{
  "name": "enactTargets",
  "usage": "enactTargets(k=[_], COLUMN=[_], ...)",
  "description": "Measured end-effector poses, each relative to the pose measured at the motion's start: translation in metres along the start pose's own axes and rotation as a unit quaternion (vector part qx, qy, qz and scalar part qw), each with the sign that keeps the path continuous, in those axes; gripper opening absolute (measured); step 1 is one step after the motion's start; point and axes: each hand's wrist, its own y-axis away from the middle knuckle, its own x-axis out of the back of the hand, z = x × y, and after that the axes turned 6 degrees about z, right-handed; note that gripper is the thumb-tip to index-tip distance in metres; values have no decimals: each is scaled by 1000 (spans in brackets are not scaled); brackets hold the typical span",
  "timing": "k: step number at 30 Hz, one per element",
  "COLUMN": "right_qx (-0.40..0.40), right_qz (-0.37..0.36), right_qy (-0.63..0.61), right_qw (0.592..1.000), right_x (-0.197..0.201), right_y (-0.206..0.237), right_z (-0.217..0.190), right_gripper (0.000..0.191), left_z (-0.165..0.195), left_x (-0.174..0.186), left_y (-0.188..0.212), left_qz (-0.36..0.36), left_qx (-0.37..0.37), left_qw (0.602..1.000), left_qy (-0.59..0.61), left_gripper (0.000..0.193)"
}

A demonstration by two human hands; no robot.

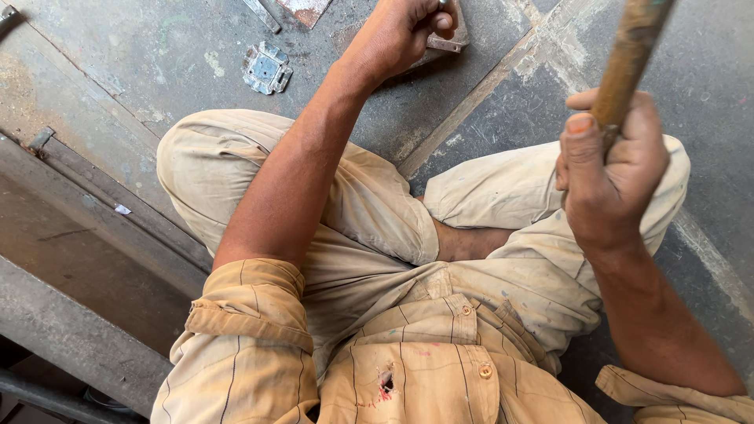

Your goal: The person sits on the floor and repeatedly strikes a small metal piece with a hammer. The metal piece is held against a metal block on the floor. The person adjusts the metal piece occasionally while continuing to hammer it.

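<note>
Head view: I am seeing left hand (404, 31) closing tight round thin metal tool (444, 6), pressing down over flat metal piece (452, 39) on floor (471, 118). Right hand (609, 169) gripping wooden handle (628, 59) in full fist, handle rising up past frame top, well apart from metal piece. Square metal bracket (266, 68) lying on floor left of left hand.

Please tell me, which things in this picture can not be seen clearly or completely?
- Wooden handle in the right hand, head view: its upper end is cut off by the top edge, so the tool's kind is unknown.
- Small metal piece in the left hand: mostly hidden by the fingers and the top edge.
- Flat plate under that hand: largely covered.
</note>
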Motion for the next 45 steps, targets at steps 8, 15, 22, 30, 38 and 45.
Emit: enactTargets(k=[8,15,22,30,38,45], right_qx=[7,26,184,-24,252,-90], right_qz=[-121,-77,2,-94,56,-145], right_qy=[331,217,35,320,-11,389], right_qw=[936,973,982,942,966,905], right_x=[-15,14,15,11,12,8], right_y=[-28,-30,-17,-24,-27,-25], right_z=[10,-9,1,8,-14,13], right_gripper=[27,28,29,28,21,22], left_z=[2,8,10,19,19,22], left_x=[-2,5,3,7,4,6], left_y=[1,-1,-1,-1,1,3], left_qz=[17,35,37,40,41,25], left_qx=[12,-18,-8,-5,17,38], left_qw=[1000,999,999,999,999,998], left_qy=[-10,-13,-18,-35,-28,-31], left_gripper=[18,15,14,11,8,10])
